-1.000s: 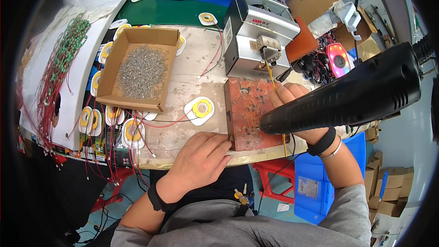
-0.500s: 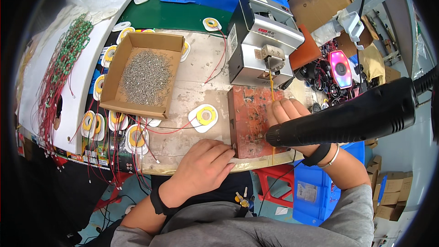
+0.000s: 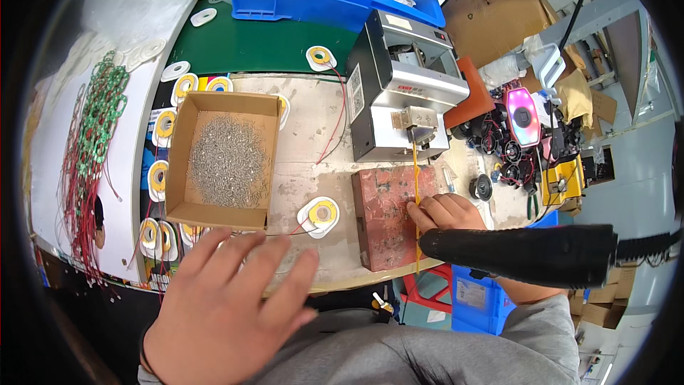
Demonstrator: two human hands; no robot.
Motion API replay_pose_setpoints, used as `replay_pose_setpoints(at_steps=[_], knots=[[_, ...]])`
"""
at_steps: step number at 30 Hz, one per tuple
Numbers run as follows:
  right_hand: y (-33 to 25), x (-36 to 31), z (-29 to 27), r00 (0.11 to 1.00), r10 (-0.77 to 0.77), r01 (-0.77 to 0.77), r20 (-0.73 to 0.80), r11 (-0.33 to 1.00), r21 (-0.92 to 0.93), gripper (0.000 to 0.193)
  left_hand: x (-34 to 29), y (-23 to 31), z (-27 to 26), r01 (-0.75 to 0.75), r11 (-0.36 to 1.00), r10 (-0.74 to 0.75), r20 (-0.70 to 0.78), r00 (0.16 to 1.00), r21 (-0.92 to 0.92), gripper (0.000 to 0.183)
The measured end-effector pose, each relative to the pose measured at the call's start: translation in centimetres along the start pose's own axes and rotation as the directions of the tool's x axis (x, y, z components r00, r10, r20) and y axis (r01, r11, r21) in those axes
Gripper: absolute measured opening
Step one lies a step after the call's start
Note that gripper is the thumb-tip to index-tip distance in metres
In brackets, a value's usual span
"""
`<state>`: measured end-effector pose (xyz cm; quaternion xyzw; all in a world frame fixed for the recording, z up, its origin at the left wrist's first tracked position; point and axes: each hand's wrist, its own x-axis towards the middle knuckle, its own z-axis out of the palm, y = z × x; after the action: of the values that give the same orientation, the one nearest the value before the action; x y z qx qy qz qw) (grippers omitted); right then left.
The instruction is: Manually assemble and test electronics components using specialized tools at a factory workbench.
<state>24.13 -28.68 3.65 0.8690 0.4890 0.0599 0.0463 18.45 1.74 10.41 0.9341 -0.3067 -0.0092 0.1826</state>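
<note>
My right hand (image 3: 449,210) is closed round the lower end of a black electric screwdriver (image 3: 520,253). Its fingers show on the far side, and the screwdriver covers the palm and thumb. The hand is over a worn red block (image 3: 385,217), along which a thin yellow strip (image 3: 417,171) runs from the screw feeder (image 3: 406,93). Raised above the table's near edge, my left hand (image 3: 235,306) is open with its fingers spread and nothing in it. Beyond its fingers lies a white oval part (image 3: 318,217) with a yellow ring and thin wires.
A cardboard tray (image 3: 274,150) of small screws stands at mid-left, with several more white oval parts around it. Green ring-shaped boards (image 3: 100,107) with red wires lie at far left. A blue bin (image 3: 299,0) fills the back. A glowing pink device (image 3: 522,117) is at right.
My left hand has lifted from beside the red block, moved left and opened. My right hand stays at the block with the screwdriver. The whole view has shifted slightly.
</note>
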Motion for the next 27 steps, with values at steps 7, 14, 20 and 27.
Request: replay_pose_setpoints(at_steps=[7, 14, 20, 27], knots=[[1.4, -1.1, -0.2, 0.912, 0.341, -0.395, 0.230, 0.576, 0.715, 0.036, 4.1, -3.3, 3.8, 0.036, 0.952, 0.005, 0.134, 0.991, -0.305, 0.043], [0.1, -1.0, 0.1, 0.662, 0.475, -0.515, 0.579, -0.272, 0.813, 0.026, 3.9, -2.8, 4.9, 0.059, 0.889, 0.022, 0.171, 0.985, -0.454, 0.036], [-0.1, -1.5, 1.0, 0.542, 0.411, -0.418, 0.733, -0.625, 0.659, 0.026, 3.6, -2.5, 4.8, 0.062, 0.848, 0.018, 0.145, 0.989, -0.526, 0.035], [0.3, -1.6, -0.8, 0.438, 0.315, -0.352, 0.842, -0.802, 0.483, 0.032, 2.9, -2.1, 4.4, 0.140, 0.781, -0.019, 0.201, 0.979, -0.609, 0.034]])
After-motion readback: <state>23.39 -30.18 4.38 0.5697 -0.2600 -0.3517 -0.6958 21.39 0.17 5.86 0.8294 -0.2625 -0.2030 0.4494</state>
